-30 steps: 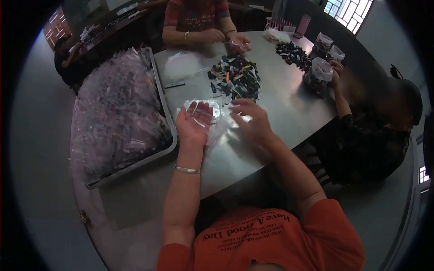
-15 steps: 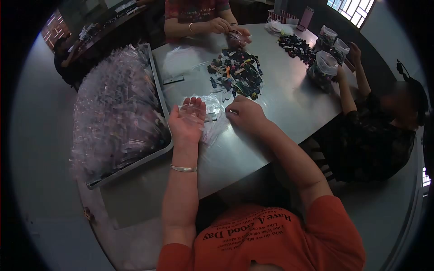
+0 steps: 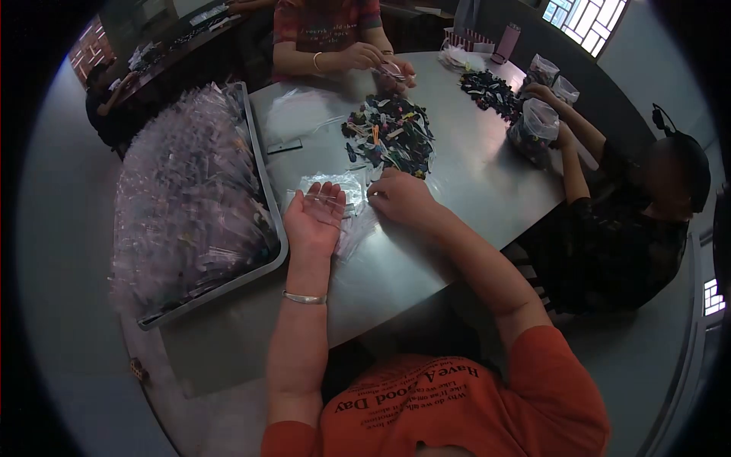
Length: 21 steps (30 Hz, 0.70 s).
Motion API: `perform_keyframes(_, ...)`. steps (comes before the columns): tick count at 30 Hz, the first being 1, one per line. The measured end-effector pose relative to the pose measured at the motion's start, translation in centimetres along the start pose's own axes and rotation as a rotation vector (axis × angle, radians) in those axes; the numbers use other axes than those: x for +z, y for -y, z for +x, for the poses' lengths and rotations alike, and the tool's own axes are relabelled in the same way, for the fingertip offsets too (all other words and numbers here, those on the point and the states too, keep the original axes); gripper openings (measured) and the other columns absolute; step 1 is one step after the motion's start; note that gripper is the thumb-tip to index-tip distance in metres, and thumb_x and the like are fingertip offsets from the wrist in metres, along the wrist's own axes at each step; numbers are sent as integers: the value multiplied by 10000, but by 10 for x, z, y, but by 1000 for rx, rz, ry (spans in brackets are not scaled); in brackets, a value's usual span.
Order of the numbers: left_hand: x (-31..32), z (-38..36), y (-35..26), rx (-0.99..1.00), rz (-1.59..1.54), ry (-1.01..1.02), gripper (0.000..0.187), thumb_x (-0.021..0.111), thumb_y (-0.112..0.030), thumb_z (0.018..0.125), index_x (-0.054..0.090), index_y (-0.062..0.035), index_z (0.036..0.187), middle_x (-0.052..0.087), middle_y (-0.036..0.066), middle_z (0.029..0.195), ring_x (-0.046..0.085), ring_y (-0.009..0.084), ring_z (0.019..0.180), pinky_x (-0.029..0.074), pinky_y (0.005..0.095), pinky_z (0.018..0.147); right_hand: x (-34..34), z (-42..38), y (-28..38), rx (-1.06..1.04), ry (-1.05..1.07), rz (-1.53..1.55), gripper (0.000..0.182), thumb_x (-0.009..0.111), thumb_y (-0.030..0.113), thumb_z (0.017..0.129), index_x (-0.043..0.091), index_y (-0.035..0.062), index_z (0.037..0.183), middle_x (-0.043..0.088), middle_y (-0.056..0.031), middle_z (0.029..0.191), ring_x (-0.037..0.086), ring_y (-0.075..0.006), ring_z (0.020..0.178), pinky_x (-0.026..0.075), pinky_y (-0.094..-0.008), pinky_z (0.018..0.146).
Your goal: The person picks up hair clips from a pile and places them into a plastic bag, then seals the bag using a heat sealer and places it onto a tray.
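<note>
My left hand (image 3: pixel 314 219) is palm up with its fingers stretched out, and a clear plastic bag (image 3: pixel 324 209) lies across the palm and fingers. My right hand (image 3: pixel 402 198) is palm down, its thumb and fingers pinched together by the near edge of a pile of small dark and coloured clips (image 3: pixel 392 137). Whatever sits in that pinch is too small to make out. Flat clear bags (image 3: pixel 335 181) lie on the metal table (image 3: pixel 464 194) just beyond my left fingers. More bags (image 3: pixel 352 238) lie between my hands.
On the left stands a large grey tray (image 3: pixel 272 221) heaped with filled clear bags (image 3: pixel 190 198). Across the table, a person's hands (image 3: pixel 392 70) handle clips. At right another person touches filled bags (image 3: pixel 537 126) near a second dark pile (image 3: pixel 489 93).
My right hand has shifted slightly left along the pile's near edge. My left hand stays palm up with the bag. The person at right has moved a hand onto the bags. The whole view has shifted slightly.
</note>
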<state>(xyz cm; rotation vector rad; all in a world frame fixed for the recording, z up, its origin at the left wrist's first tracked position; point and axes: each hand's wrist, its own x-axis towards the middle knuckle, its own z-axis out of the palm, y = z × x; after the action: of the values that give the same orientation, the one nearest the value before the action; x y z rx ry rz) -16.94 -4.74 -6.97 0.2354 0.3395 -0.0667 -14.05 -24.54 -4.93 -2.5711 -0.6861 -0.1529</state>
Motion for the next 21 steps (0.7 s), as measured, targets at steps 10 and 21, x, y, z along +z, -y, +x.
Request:
perform_keyframes(10, 0, 1, 4, -23, -13, 9, 303, 437, -272, 946, 526, 16, 975, 594, 170, 968, 593, 319, 913, 514, 455, 838, -39, -4, -77, 237, -390, 45, 192, 668, 133, 767, 689, 47, 938, 632, -121, 905, 633, -224, 716, 509, -312, 679)
perform_keyframes(21, 0, 2, 4, -13, 25, 1, 289, 464, -268, 938, 541, 10, 957, 592, 162, 967, 587, 308, 917, 516, 437, 835, -23, 7, -101, 244, -254, 36, 281, 681, 234, 763, 681, 105, 1012, 626, -109, 980, 642, -253, 812, 511, -364, 759)
